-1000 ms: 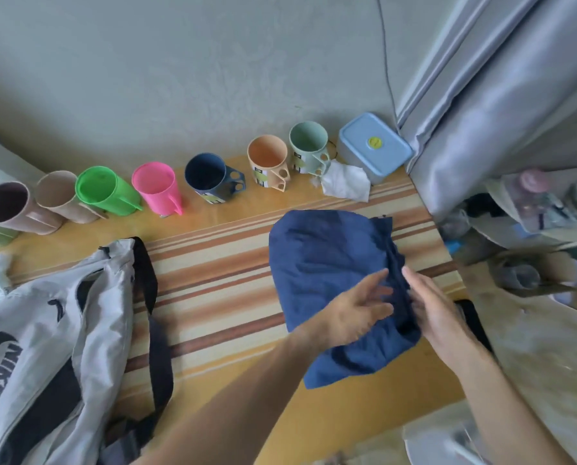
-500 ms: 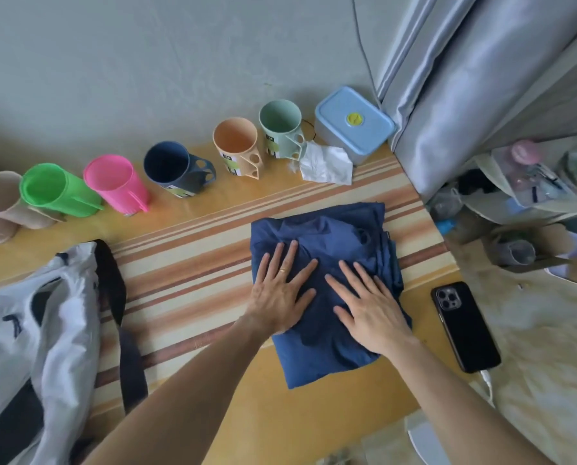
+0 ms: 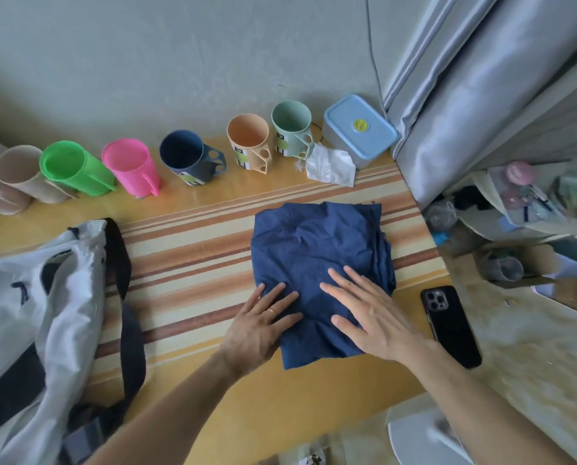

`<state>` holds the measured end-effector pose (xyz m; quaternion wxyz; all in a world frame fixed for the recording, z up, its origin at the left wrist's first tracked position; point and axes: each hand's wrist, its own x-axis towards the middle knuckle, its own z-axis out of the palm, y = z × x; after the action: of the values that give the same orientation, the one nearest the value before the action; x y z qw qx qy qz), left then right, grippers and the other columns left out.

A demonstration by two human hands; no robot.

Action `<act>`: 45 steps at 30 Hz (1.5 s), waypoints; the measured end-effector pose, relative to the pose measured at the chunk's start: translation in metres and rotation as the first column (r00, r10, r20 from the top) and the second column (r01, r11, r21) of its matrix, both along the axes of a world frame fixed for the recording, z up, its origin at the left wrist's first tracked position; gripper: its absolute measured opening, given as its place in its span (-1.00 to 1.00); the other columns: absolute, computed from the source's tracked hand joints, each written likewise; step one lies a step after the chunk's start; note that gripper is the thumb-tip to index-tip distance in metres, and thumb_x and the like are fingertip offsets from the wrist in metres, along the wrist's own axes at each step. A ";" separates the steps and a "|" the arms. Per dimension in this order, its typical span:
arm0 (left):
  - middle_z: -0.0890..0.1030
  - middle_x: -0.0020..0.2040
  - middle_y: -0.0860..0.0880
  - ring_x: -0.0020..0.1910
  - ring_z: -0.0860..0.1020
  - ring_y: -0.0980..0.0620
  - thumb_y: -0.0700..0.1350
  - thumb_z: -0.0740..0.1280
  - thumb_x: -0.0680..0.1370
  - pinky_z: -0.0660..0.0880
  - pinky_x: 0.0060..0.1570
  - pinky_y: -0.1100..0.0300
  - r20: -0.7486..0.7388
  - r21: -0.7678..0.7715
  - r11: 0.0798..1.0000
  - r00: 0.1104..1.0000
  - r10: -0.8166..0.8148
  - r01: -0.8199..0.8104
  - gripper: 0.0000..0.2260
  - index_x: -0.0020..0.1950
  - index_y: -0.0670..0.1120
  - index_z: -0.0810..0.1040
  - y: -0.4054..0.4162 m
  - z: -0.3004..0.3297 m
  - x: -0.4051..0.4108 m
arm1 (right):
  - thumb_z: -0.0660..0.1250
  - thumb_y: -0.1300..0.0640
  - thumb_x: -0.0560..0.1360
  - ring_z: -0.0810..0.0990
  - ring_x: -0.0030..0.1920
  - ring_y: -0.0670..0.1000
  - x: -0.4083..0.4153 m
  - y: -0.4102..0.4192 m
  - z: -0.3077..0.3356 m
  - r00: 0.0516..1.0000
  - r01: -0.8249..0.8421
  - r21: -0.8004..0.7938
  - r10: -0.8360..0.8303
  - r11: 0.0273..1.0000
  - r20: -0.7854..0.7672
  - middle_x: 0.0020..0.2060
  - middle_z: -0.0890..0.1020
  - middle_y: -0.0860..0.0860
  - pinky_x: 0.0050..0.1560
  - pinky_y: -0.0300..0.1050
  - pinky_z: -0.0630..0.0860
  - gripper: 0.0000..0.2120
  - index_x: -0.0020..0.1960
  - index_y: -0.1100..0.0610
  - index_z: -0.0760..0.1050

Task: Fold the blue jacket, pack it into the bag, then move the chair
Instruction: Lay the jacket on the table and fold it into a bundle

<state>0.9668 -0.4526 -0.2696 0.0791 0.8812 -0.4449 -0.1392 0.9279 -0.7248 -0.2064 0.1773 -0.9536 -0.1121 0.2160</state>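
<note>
— What is seen on the striped table?
— The folded blue jacket, pressed flat under the left hand and right hand, fingers spread wide.
— And the bag?
— At nine o'clock, cut off by the edge.

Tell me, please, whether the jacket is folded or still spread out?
Folded: the jacket lies as a compact, layered square on the table, both hands flat on it, outside the bag.

jacket mid-table, bag left, phone right
</note>
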 end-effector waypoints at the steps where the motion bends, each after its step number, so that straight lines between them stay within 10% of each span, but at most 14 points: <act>1: 0.39 0.54 -0.01 0.58 0.25 -0.13 -0.04 0.36 0.47 0.06 0.54 -0.18 -0.024 -0.016 1.000 1.000 0.019 -0.019 -0.53 0.40 0.12 0.51 0.001 0.002 -0.001 | 0.04 -0.19 0.65 -0.18 0.64 -0.10 0.010 0.002 0.000 0.999 -0.012 -0.002 0.012 1.000 -0.036 0.65 -0.02 -0.17 0.61 -0.06 -0.06 -0.45 0.62 -0.14 0.12; 5: 0.50 0.46 0.10 0.56 0.29 0.08 -0.09 0.28 0.52 0.01 0.59 -0.03 -0.264 -0.228 0.958 0.958 0.114 -0.176 -0.62 0.33 0.09 0.58 0.032 0.022 -0.018 | 0.05 -0.30 0.62 -0.04 0.62 -0.16 0.031 0.004 0.004 0.967 -0.014 0.004 0.015 1.000 -0.254 0.63 0.06 -0.20 0.61 -0.01 0.05 -0.45 0.58 -0.19 0.21; 8: 0.63 0.28 0.17 0.31 0.49 0.34 -0.21 0.27 0.54 0.30 0.44 0.24 -0.660 -0.217 0.824 0.701 0.270 -0.523 -0.63 0.27 0.09 0.61 0.061 0.043 -0.031 | 0.03 -0.50 0.50 0.15 0.56 -0.27 0.024 0.007 0.007 0.904 0.111 0.122 -0.049 0.986 -0.424 0.57 0.22 -0.31 0.59 -0.05 0.11 -0.36 0.48 -0.27 0.38; 11: 0.60 -0.32 0.10 -0.32 0.49 0.18 -0.01 0.31 0.62 0.46 -0.22 0.11 -0.796 -0.030 0.524 0.337 0.502 -0.851 -0.76 -0.24 0.06 0.58 0.051 0.059 -0.017 | 0.21 -0.39 0.52 0.46 0.43 -0.14 0.016 0.014 0.003 0.646 0.658 0.373 -0.235 0.654 -0.727 0.41 0.53 -0.16 0.51 0.00 0.30 -0.51 0.34 -0.20 0.56; 13: 0.52 -0.38 0.08 -0.38 0.45 0.08 0.18 0.29 0.61 0.35 -0.33 0.12 -0.759 0.093 0.333 0.150 0.634 -0.938 -0.59 -0.33 -0.05 0.47 0.033 0.060 0.004 | 0.39 -0.41 0.40 0.40 0.48 -0.07 0.018 0.006 -0.002 0.523 0.833 0.424 -0.253 0.355 -0.814 0.46 0.50 -0.04 0.55 0.06 0.24 -0.35 0.41 -0.16 0.48; 15: 0.55 -0.33 -0.03 -0.31 0.52 -0.05 0.28 0.26 0.57 0.38 -0.32 0.12 -0.691 0.180 0.210 0.028 0.722 -0.961 -0.50 -0.32 -0.13 0.48 0.017 0.052 0.023 | 0.45 -0.47 0.25 0.46 0.41 -0.17 0.024 0.003 0.009 0.557 0.818 0.458 -0.280 0.348 -0.782 0.39 0.54 -0.17 0.46 -0.08 0.34 -0.23 0.39 -0.21 0.44; 20: 0.62 -0.16 -0.10 -0.12 0.60 -0.21 0.32 0.19 0.56 0.46 -0.14 0.06 -0.426 0.242 0.173 0.055 0.903 -0.955 -0.50 -0.11 -0.13 0.54 -0.008 0.040 0.038 | 0.56 -0.28 0.30 0.56 0.15 -0.13 0.045 0.015 0.013 0.786 0.583 0.275 -0.444 0.765 -0.431 0.17 0.55 -0.27 0.10 -0.11 0.49 -0.28 0.38 -0.18 0.39; 23: 0.59 -0.01 -0.10 0.03 0.58 -0.22 0.33 0.26 0.52 0.44 -0.01 -0.03 -0.354 0.189 0.083 0.011 0.935 -0.978 -0.51 0.04 -0.11 0.42 -0.011 0.038 0.033 | 0.45 -0.11 0.49 0.63 -0.02 0.08 0.063 0.018 -0.004 0.753 0.658 0.160 -0.649 0.736 -0.113 -0.10 0.65 -0.08 -0.14 -0.06 0.46 -0.71 0.10 0.04 0.57; 28: 0.59 0.09 -0.15 0.12 0.57 -0.24 0.37 0.34 0.45 0.40 0.00 -0.03 -0.339 0.165 0.032 -0.026 0.941 -0.986 -0.40 0.16 -0.10 0.37 -0.006 0.034 0.032 | 0.40 -0.05 0.53 0.62 -0.02 0.24 0.087 0.031 -0.015 0.608 0.775 -0.021 -0.737 0.631 0.295 -0.08 0.67 0.10 -0.05 0.07 0.51 -0.77 0.06 0.09 0.57; 32: 0.60 -0.02 -0.10 0.06 0.60 -0.22 0.38 0.32 0.46 0.43 -0.01 0.01 -0.360 0.199 0.061 -0.015 0.933 -0.978 -0.44 0.09 -0.09 0.39 -0.002 0.031 0.035 | 0.34 0.10 0.59 0.49 -0.16 0.14 0.072 0.076 0.022 0.539 0.484 0.207 -0.476 0.850 0.694 -0.18 0.57 0.08 -0.13 0.05 0.41 -0.86 -0.07 0.16 0.57; 36: 0.60 -0.10 -0.07 -0.06 0.58 -0.18 0.39 0.28 0.48 0.51 -0.03 -0.01 -0.383 0.200 0.098 0.014 0.924 -0.975 -0.48 -0.01 -0.08 0.44 0.001 0.026 0.035 | 0.23 0.05 0.64 0.57 0.03 0.19 0.029 0.131 0.022 0.832 0.058 0.077 -0.090 0.995 0.547 0.04 0.63 0.13 0.05 0.15 0.47 -0.75 0.14 0.15 0.61; 39: 0.57 -0.19 -0.06 -0.15 0.53 -0.17 0.33 0.27 0.54 0.46 -0.14 0.01 -0.416 0.153 0.140 0.065 0.907 -0.978 -0.54 -0.09 -0.09 0.41 0.007 0.022 0.034 | 0.00 -0.21 0.68 0.25 0.56 0.27 0.037 0.108 -0.020 0.958 0.178 -0.161 -0.134 0.971 0.253 0.56 0.33 0.17 0.52 0.30 0.19 -0.47 0.56 -0.03 0.29; 42: 0.54 -0.25 -0.01 -0.20 0.51 -0.15 0.27 0.27 0.57 0.39 -0.21 0.05 -0.457 0.118 0.171 0.100 0.884 -0.978 -0.60 -0.09 -0.07 0.39 0.011 0.019 0.032 | -0.20 -0.35 0.63 -0.04 0.64 0.21 0.053 0.058 -0.055 0.957 0.289 -0.310 -0.273 0.906 0.097 0.65 0.01 0.11 0.59 0.30 -0.01 -0.38 0.64 -0.18 -0.06; 45: 0.53 -0.28 0.03 -0.21 0.51 -0.13 0.26 0.28 0.57 0.38 -0.22 0.05 -0.495 0.117 0.167 0.088 0.864 -0.979 -0.61 -0.10 -0.06 0.37 0.012 0.017 0.030 | -0.13 -0.29 0.64 0.08 0.62 0.25 0.069 0.038 -0.053 0.927 0.373 -0.316 -0.339 0.872 0.158 0.63 0.13 0.18 0.57 0.32 0.07 -0.36 0.64 -0.04 0.10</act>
<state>0.9967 -0.4408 -0.2528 0.3579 0.8805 0.2360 -0.2024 0.9973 -0.6863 -0.2599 0.0408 -0.9833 0.0962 0.1492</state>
